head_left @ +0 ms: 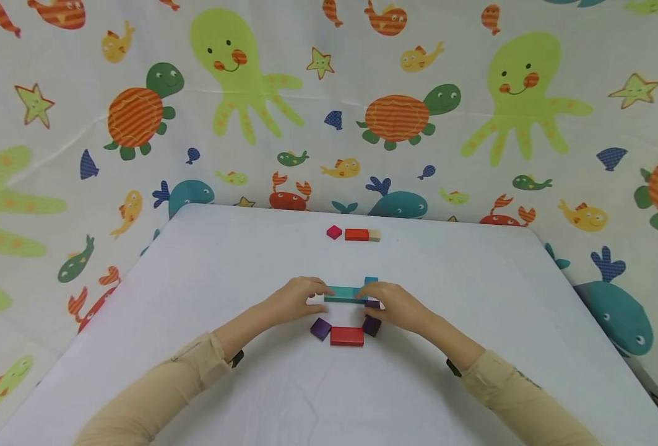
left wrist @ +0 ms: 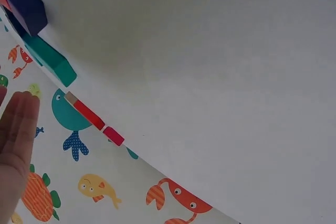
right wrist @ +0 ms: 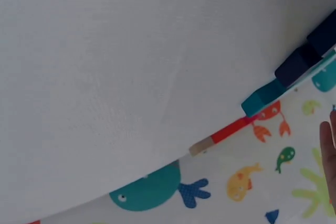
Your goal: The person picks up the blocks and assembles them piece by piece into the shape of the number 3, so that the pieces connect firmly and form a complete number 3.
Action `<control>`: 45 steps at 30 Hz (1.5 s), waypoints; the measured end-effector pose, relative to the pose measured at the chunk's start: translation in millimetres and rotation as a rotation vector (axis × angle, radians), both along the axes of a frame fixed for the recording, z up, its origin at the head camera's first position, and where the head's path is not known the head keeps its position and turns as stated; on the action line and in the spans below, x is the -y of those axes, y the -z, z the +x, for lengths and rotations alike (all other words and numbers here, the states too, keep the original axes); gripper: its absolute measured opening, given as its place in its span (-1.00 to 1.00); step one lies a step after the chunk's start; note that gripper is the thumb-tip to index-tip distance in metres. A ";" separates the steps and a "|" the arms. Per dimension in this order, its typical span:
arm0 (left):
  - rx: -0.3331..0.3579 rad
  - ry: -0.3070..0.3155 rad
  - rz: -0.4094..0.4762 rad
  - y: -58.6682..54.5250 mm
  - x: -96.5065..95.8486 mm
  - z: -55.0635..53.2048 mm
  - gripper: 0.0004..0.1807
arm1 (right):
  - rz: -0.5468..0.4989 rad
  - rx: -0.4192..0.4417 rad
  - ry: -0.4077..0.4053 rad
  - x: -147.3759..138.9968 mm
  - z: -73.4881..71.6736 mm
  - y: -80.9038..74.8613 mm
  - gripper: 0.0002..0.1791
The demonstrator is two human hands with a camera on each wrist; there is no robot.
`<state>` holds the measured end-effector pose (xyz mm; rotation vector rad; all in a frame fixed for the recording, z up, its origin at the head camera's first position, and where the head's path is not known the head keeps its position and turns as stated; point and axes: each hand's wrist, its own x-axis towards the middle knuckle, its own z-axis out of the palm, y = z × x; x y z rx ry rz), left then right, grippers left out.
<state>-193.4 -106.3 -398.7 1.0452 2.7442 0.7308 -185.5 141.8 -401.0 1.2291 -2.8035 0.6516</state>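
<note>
Teal blk (head_left: 338, 294) btwn L hand (head_left: 296, 301), R hand (head_left: 400, 306) (head view), fingers (left wrist: 23, 124) straight (wrist views)

Left grip (head_left: 297, 300) and right grip (head_left: 397, 303) face each other, thumbs (head_left: 315, 308) parted from fingers (head_left: 317, 287), forearms (head_left: 241, 326) angled inward.

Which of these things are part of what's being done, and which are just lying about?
Seemingly in the job: teal blocks, blue block, purple blocks, near red block.

Seemingly just lying about, further off: pink block, far red block, beige block.
</note>
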 end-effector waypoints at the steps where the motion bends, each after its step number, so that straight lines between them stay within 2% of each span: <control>1: -0.004 -0.005 0.019 0.6 -1.0 -2.6 -0.66 | -0.004 -0.033 -0.002 0.0 -2.2 -0.5 -0.69; 4: -0.041 -0.037 0.059 2.6 -4.1 -10.7 -0.70 | -0.014 -0.124 -0.004 -0.2 -8.1 -1.9 -0.69; 9: -0.099 -0.089 0.119 7.8 -6.3 -21.4 -0.74 | -0.022 -0.196 0.004 -0.3 -18.1 -1.8 -0.68; 13: -0.086 -0.119 0.147 11.6 -5.4 -26.4 -0.74 | -0.015 -0.244 0.031 -1.4 -26.6 -0.9 -0.65; 19: -0.045 -0.154 0.088 16.9 -1.5 -35.8 -0.68 | -0.003 -0.298 0.088 -3.5 -40.0 3.8 -0.65; 28: 0.158 -0.126 0.045 27.0 -3.6 -45.9 -0.58 | 0.051 -0.287 0.195 -2.7 -57.5 9.5 -0.64; 31: 0.170 -0.124 0.036 29.0 -4.6 -44.3 -0.59 | 0.064 -0.259 0.228 -3.4 -62.5 12.2 -0.61; 38: 0.147 -0.092 0.027 34.5 -7.3 -45.9 -0.58 | 0.081 -0.203 0.289 -6.7 -75.5 20.9 -0.57; 45: 0.148 -0.106 0.023 34.3 -9.4 -46.1 -0.62 | 0.094 -0.122 0.332 -6.1 -86.3 24.4 -0.54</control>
